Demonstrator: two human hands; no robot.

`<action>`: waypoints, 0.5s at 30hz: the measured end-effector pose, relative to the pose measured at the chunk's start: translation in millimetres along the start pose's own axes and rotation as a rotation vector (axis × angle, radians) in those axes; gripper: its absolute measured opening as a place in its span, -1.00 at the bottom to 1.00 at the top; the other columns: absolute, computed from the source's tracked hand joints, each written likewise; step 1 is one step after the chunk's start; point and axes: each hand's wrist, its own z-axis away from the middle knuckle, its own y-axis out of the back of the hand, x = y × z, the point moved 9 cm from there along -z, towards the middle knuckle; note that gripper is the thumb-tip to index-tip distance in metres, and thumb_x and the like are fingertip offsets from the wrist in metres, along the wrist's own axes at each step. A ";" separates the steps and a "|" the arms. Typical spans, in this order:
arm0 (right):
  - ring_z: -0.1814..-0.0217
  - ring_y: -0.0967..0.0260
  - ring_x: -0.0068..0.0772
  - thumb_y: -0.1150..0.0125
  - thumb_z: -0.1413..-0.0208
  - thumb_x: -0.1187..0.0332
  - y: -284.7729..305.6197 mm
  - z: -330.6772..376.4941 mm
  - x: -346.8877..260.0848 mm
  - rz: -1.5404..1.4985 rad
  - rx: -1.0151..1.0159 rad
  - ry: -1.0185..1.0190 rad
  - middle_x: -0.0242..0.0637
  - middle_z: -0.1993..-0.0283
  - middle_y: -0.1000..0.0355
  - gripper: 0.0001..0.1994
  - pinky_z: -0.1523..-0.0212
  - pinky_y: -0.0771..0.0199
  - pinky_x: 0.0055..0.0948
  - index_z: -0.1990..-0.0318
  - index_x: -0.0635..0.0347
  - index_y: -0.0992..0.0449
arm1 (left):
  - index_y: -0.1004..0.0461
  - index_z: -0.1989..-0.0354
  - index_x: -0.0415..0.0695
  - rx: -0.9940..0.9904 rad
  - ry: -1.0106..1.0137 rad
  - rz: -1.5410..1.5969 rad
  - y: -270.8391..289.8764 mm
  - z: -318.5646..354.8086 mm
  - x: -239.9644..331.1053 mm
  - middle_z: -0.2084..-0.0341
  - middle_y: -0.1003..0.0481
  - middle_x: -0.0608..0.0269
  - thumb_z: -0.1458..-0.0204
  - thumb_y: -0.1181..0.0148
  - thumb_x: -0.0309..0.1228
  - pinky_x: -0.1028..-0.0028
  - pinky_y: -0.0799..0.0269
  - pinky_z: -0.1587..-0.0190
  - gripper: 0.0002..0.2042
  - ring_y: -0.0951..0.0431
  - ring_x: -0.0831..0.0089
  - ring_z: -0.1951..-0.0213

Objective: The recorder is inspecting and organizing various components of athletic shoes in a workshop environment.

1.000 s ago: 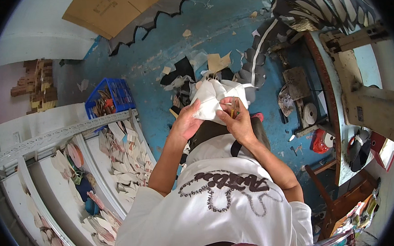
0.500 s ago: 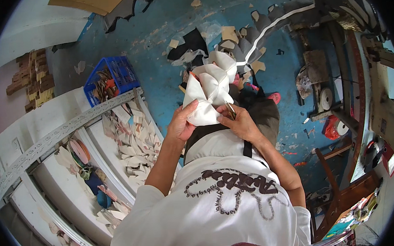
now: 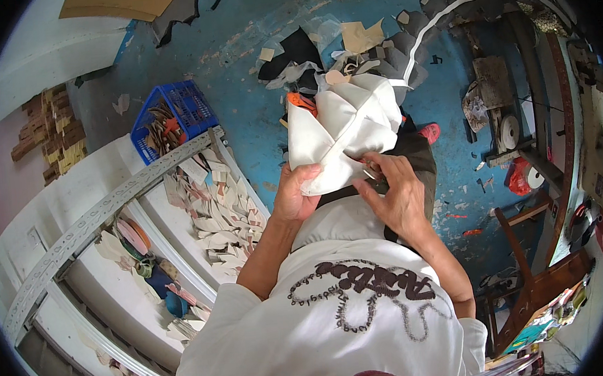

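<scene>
A bunch of white, leather-like stitched pieces (image 3: 353, 125), shaped like shoe uppers, hangs before me above my lap. Orange lining (image 3: 302, 104) shows at its far left edge. My left hand (image 3: 296, 190) pinches the near left corner, thumb on top and fingers underneath. At the near right edge, my right hand (image 3: 396, 190) is curled around a slim metal tool (image 3: 369, 172) that looks like small snips. Most of that tool is hidden by the fingers, and its tip lies close to the white material.
Left of me stands a white rack (image 3: 105, 181) heaped with pale cut scraps (image 3: 230, 217). A blue plastic basket (image 3: 171, 120) sits at its far end. Dark and tan offcuts (image 3: 361, 37) litter the blue floor ahead. Wooden furniture (image 3: 524, 270) stands at right.
The white bunch has shifted right and nearer, spreading wider. My right hand has moved right, its fingers now further apart around the tool. The left hand keeps its pinch.
</scene>
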 end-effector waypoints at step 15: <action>0.48 -0.24 -0.34 -0.14 0.24 0.52 10.2 -11.2 -29.0 0.293 0.142 0.256 -0.26 0.39 -0.33 -0.61 0.44 -0.26 -0.44 0.12 0.26 -0.34 | -0.20 0.10 -0.32 -0.062 0.139 -0.015 -16.6 -9.4 4.6 0.26 -0.36 0.12 0.27 0.04 -0.60 0.39 -0.31 0.13 -0.58 -0.41 0.34 0.23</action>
